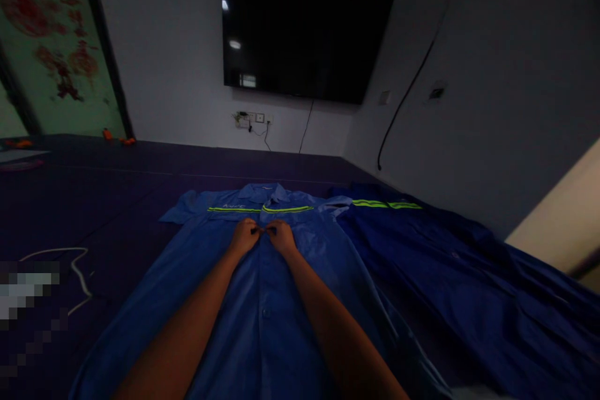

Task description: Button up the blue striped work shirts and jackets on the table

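A blue short-sleeved work shirt (225, 312) with yellow-green stripes across the chest lies spread front side up, its collar away from me. My left hand (244, 237) and my right hand (281, 237) meet at its front placket, just below the stripes. Both hands have thumb and fingers pinched on the placket edges, fingertips almost touching. Any button between the fingertips is hidden. Lower on the placket a button (266, 312) shows.
Darker blue clothing (435, 262) with a yellow-green stripe lies to the right, beside the wall. A white cable (79, 269) curls on the dark floor (126, 200) at left. A large television (300, 31) hangs on the far wall, above sockets and cords.
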### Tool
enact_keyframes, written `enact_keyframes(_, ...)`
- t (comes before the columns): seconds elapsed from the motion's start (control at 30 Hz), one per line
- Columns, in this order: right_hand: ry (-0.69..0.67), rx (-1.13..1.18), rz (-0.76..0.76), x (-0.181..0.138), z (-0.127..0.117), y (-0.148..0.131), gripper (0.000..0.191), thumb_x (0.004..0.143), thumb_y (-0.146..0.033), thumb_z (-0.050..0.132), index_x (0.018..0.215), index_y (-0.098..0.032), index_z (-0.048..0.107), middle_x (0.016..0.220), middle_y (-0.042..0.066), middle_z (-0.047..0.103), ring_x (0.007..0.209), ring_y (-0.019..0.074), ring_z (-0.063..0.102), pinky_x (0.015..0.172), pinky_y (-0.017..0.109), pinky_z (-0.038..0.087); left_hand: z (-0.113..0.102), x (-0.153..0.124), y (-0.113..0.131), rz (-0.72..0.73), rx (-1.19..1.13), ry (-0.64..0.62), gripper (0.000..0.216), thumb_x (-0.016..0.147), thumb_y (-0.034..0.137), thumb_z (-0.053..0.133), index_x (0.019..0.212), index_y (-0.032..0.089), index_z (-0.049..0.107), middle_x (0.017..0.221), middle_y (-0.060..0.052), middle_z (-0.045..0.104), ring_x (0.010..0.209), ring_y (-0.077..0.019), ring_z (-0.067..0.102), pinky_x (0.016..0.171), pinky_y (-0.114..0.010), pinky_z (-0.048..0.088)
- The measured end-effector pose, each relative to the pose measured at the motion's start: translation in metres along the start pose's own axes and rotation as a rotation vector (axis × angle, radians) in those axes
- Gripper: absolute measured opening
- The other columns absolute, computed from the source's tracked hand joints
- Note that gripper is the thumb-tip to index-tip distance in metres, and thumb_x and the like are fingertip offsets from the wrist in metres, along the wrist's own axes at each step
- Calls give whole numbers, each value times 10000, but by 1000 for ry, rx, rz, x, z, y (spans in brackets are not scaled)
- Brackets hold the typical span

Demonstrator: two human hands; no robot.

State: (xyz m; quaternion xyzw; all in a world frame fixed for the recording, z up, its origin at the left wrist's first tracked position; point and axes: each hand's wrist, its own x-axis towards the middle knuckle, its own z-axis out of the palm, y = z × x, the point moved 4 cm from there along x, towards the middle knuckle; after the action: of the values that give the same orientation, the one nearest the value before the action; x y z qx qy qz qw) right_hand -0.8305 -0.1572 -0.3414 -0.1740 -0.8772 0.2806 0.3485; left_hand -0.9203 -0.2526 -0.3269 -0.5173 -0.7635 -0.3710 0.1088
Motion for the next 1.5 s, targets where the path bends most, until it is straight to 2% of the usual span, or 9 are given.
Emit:
enact_keyframes(0.13,36,69,-17,1,1,3,155,689,-94,587,790,-165,681,868,52,683,873,172,605,809,255,442,0,1,2,2,-14,-15,145,698,243,580,653,129,657,760,-62,621,738,-149,561,711,-259,429)
enact_keyframes(0.4,63,128,-24,4,2,6,153,651,-77,610,738,-179,685,835,35,686,850,170,613,801,262,453,1,7,-4,-118,-12,-52,144,706,199,541,650,135,658,717,-45,642,694,-140,572,644,-233,411)
enact_keyframes(0.7,117,124,30,6,2,11,58,616,-176,677,672,-176,692,808,57,688,813,191,625,760,282,473,3,9,-8,-111,-137,-26,163,711,168,505,682,148,664,728,-45,657,711,-141,586,678,-239,431)
enact_keyframes(0.87,122,149,32,8,2,15,47,662,-212,642,647,-194,683,756,29,687,791,173,626,741,267,472,3,8,-7,-104,-163,-21,168,716,186,503,667,144,658,700,-37,650,694,-137,581,675,-236,426)
enact_keyframes(1.3,138,-10,30,8,5,10,124,714,-244,592,646,-174,669,771,57,680,811,177,615,739,253,448,3,7,-7,-128,-186,-10,169,716,219,515,640,145,647,688,-39,647,685,-139,578,652,-237,423)
enact_keyframes(1.5,154,-64,46,8,6,9,140,709,-238,575,657,-151,671,801,92,675,854,207,601,797,303,430,1,7,-5,-121,-211,-4,148,702,193,520,635,151,645,687,-29,646,694,-138,581,684,-246,435)
